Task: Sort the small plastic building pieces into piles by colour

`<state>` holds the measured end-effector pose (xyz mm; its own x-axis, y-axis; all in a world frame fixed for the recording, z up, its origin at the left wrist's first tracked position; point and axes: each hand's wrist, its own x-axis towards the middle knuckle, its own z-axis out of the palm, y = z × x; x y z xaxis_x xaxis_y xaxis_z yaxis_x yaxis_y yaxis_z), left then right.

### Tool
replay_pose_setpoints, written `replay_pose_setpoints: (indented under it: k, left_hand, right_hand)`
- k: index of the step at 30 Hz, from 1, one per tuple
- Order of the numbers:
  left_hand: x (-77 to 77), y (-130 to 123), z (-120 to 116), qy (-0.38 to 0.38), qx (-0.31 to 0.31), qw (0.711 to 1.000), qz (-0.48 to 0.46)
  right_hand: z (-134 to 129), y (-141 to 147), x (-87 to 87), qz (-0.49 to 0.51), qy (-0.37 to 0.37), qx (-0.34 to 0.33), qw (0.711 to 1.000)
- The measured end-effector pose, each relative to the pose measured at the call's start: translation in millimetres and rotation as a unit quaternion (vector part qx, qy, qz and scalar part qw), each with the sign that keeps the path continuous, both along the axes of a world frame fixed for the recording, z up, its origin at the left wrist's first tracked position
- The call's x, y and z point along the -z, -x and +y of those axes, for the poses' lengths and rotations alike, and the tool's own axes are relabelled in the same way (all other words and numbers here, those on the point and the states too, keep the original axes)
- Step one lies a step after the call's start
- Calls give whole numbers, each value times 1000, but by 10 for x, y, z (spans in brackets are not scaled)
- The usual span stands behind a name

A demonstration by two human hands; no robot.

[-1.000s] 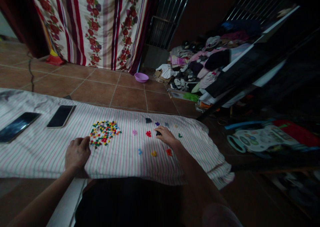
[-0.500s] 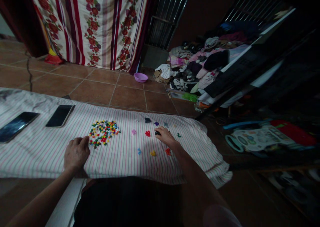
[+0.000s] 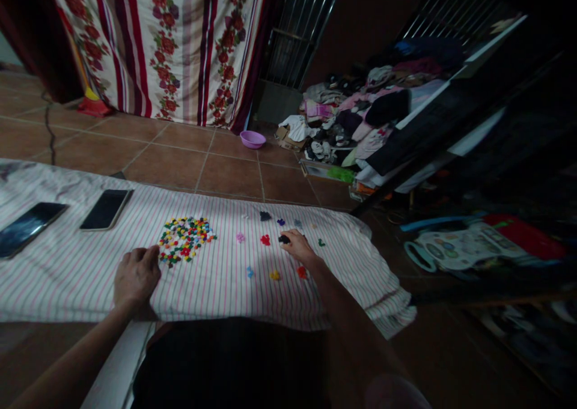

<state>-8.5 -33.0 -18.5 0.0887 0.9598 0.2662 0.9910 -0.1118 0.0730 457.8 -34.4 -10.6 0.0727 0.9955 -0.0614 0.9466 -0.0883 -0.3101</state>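
Observation:
A mixed patch of small, bead-like coloured pieces [image 3: 186, 241] lies spread on the striped cloth [image 3: 207, 301]. My left hand [image 3: 136, 275] rests at its left edge with curled fingers; whatever they hold is hidden. To the right are little single-colour groups: pink pieces [image 3: 240, 237], red pieces [image 3: 265, 239], light blue pieces [image 3: 249, 271], yellow pieces [image 3: 274, 275], orange-red pieces [image 3: 302, 271], dark grey pieces [image 3: 264, 216], purple pieces [image 3: 281, 221] and green pieces [image 3: 321, 242]. My right hand [image 3: 297, 247] has its fingertips pinched at the black pieces [image 3: 283, 239], low over the cloth.
Two phones, a nearer-to-me dark phone [image 3: 31, 229] and a light-edged phone [image 3: 106, 209], lie on the cloth's left part. Beyond it, a purple basin [image 3: 253, 139] stands on the tiled floor [image 3: 229, 175]. A clothes heap [image 3: 351, 115] fills the back right.
The view has shifted very slightly. My right hand stays at the black pieces with little movement, and my left hand keeps its place beside the mixed patch.

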Motion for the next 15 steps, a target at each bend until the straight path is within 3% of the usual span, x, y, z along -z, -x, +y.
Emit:
replay_pose_setpoints:
  k: [9, 15]
  left_hand:
    - [-18, -9, 5, 5, -1, 1000, -13]
    - [-11, -5, -2, -5, 0, 1000, -8]
  right_hand:
    - [48, 257, -100, -72, 12, 41, 997]
    - [13, 204, -38, -46, -22, 45, 998]
